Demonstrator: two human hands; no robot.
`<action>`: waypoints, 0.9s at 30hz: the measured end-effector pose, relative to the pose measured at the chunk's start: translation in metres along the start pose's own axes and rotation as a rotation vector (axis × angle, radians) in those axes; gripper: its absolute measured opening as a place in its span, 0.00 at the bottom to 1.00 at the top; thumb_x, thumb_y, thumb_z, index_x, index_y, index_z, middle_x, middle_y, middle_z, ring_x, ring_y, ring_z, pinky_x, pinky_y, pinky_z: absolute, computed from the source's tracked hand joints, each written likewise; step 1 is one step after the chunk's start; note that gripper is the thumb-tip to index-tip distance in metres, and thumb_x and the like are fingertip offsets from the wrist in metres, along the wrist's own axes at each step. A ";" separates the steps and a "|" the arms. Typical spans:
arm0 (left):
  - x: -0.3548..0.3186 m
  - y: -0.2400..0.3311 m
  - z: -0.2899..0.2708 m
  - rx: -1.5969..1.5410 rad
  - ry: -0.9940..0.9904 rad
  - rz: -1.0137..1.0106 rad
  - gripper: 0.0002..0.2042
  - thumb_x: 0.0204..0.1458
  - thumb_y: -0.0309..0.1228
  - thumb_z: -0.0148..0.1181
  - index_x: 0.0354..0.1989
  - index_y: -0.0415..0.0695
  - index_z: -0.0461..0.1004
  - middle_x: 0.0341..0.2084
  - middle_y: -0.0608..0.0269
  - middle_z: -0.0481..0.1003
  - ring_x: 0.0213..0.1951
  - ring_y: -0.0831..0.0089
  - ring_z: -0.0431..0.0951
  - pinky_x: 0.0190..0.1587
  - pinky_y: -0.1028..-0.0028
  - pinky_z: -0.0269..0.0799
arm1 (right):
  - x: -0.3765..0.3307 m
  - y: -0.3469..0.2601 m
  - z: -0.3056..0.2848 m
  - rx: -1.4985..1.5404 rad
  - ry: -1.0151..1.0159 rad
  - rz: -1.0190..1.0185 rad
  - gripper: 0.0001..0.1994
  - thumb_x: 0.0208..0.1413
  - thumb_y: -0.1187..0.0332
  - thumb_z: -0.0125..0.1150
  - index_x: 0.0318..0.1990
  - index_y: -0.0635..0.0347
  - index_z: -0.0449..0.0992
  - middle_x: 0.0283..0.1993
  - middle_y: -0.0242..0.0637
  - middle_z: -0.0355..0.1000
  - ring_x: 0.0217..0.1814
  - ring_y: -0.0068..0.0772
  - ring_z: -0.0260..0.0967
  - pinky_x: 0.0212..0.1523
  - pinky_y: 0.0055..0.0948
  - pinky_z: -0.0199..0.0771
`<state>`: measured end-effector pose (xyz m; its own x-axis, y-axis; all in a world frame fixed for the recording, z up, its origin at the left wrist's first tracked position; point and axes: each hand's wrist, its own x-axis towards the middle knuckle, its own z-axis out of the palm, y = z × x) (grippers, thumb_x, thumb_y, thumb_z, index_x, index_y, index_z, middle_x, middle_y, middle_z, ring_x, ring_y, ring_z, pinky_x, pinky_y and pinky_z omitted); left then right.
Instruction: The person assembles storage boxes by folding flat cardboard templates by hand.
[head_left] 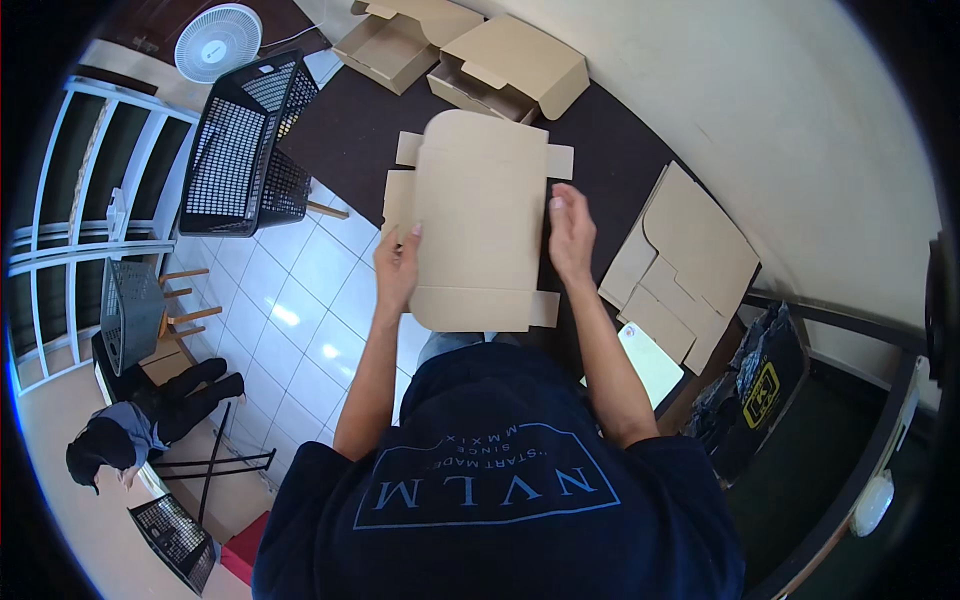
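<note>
A flattened brown cardboard box blank (480, 215) with rounded corners and side tabs is held in front of me, over the near edge of the dark table. My left hand (397, 268) grips its left edge, thumb on the upper face and the other fingers hidden beneath. Beside the right edge is my right hand (572, 238), its fingers stretched out and nothing visible in them. Whether it touches the cardboard I cannot tell.
Two formed cardboard boxes (388, 55) (515, 65) stand at the back of the dark table (335, 125). More flat cardboard blanks (690, 255) lie at right, near a pale green sheet (650, 362). Black baskets (235, 150), a white fan (218, 43) and another seated person (150, 420) are at left.
</note>
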<state>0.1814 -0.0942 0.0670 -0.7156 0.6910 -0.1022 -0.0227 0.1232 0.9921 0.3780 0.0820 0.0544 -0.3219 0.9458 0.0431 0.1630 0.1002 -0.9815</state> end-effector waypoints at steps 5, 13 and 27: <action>0.032 -0.040 -0.060 0.456 0.208 -0.019 0.16 0.61 0.38 0.58 0.34 0.35 0.80 0.19 0.55 0.77 0.23 0.73 0.75 0.29 0.68 0.71 | -0.023 0.018 0.048 -0.598 -0.374 -0.242 0.30 0.67 0.56 0.46 0.70 0.66 0.56 0.74 0.58 0.49 0.78 0.56 0.44 0.75 0.49 0.43; 0.042 -0.082 -0.086 0.732 0.140 -0.174 0.18 0.60 0.44 0.59 0.34 0.38 0.80 0.18 0.52 0.76 0.20 0.69 0.74 0.27 0.66 0.69 | -0.031 0.040 0.072 -1.072 -0.683 -0.257 0.41 0.65 0.42 0.42 0.73 0.66 0.47 0.78 0.57 0.36 0.81 0.56 0.30 0.76 0.58 0.30; 0.043 -0.085 -0.079 0.733 0.156 -0.216 0.21 0.59 0.46 0.59 0.29 0.36 0.78 0.17 0.47 0.75 0.21 0.55 0.75 0.28 0.59 0.69 | 0.033 0.017 0.053 -1.053 -0.656 0.047 0.43 0.61 0.39 0.46 0.70 0.69 0.54 0.78 0.52 0.43 0.80 0.61 0.35 0.74 0.61 0.38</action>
<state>0.0974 -0.1314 -0.0163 -0.8391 0.4964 -0.2224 0.2555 0.7206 0.6445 0.3206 0.0984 0.0291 -0.6516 0.6522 -0.3874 0.7586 0.5566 -0.3389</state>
